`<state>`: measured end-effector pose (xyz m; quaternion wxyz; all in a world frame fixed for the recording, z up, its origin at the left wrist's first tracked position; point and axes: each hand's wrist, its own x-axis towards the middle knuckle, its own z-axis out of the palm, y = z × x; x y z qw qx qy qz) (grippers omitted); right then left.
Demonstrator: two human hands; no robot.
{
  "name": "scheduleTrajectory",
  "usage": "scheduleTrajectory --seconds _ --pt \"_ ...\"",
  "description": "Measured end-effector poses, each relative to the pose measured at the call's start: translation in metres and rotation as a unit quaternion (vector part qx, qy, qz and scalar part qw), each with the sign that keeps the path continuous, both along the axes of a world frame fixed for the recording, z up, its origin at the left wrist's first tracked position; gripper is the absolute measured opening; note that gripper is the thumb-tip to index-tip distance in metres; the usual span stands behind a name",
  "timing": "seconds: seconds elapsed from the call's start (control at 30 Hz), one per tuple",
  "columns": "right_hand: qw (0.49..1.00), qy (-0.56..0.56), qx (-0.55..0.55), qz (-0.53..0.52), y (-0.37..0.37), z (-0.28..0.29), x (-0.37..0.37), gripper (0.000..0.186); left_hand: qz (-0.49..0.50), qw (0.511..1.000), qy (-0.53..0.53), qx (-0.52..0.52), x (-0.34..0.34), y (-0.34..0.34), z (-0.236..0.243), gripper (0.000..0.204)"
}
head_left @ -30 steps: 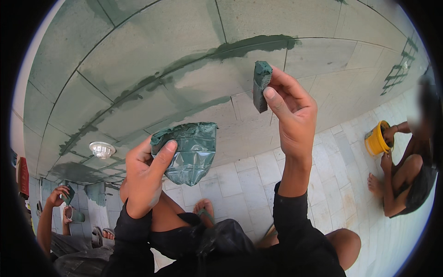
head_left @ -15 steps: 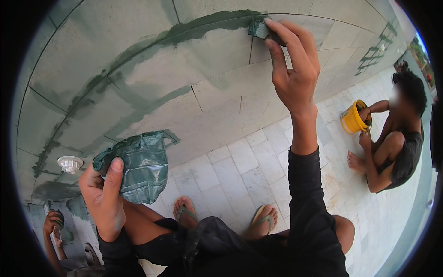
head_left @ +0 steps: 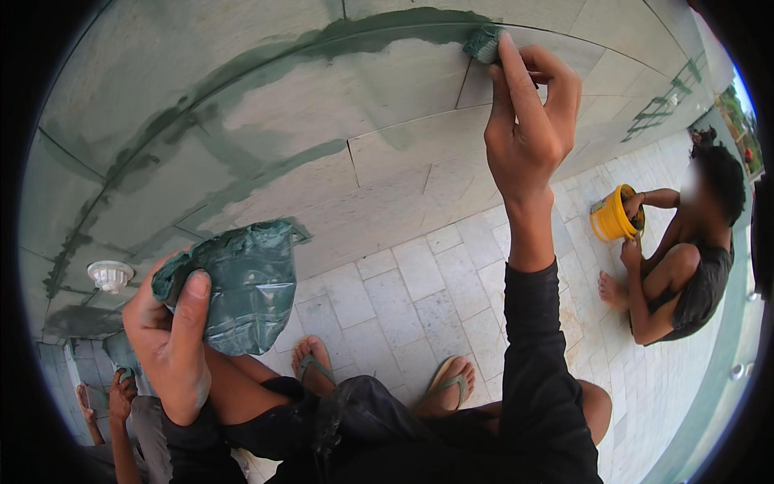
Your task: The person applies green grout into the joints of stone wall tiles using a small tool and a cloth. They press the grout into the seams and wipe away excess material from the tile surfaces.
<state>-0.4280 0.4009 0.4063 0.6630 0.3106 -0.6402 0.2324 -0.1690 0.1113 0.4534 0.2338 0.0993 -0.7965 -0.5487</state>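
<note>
My left hand [head_left: 173,347] grips a crumpled, shiny plastic pouch [head_left: 250,294], cut open at the top and coated with dark green paste. Its thumb presses on the near side. Up at the tiled wall [head_left: 314,93], my right hand [head_left: 532,133] pinches a small ridged pad [head_left: 484,45] smeared with the same paste. The pad touches the wall at the right end of a wet green band [head_left: 371,31] that follows a long tile joint. Whether the pad is foam or rubber, I cannot tell.
A white round fitting [head_left: 110,276] juts from the wall at left. To the right, a seated person [head_left: 685,250] reaches into a yellow bucket [head_left: 606,218]. Another person's hand [head_left: 122,394] shows at lower left. My sandalled feet rest on the pale paved floor [head_left: 387,302].
The view has shifted slightly, and the pad stays near the same upright joint. My right hand has turned, its fingers more bent. At lower left, the other person's hands have moved.
</note>
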Motion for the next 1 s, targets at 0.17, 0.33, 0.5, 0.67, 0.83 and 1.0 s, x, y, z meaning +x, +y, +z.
scheduleTrajectory --seconds 0.17,0.33,0.5,0.67,0.83,1.0 --pt "0.998 -0.026 -0.008 -0.049 -0.002 -0.003 0.012 0.044 0.005 1.0 -0.001 -0.007 0.002 0.0 0.002 0.035" --pt "0.989 -0.14 -0.036 -0.039 -0.009 0.007 0.046 0.039 0.011 1.0 0.012 -0.02 0.005 -0.004 0.003 0.034" --pt "0.986 -0.147 -0.068 0.034 -0.015 0.028 0.056 0.034 0.006 1.0 0.015 -0.017 0.006 -0.006 0.0 0.033" --pt "0.984 -0.16 -0.073 0.004 -0.025 0.028 0.057 0.033 0.001 1.0 0.002 -0.018 0.004 -0.003 0.001 0.033" --pt "0.985 -0.167 -0.048 -0.021 -0.027 0.023 0.06 0.031 0.011 0.999 -0.003 -0.033 0.005 -0.006 0.0 0.034" --pt "0.978 -0.205 -0.04 -0.019 -0.023 0.007 0.064 0.03 0.01 0.999 0.009 -0.038 0.002 -0.005 -0.002 0.034"
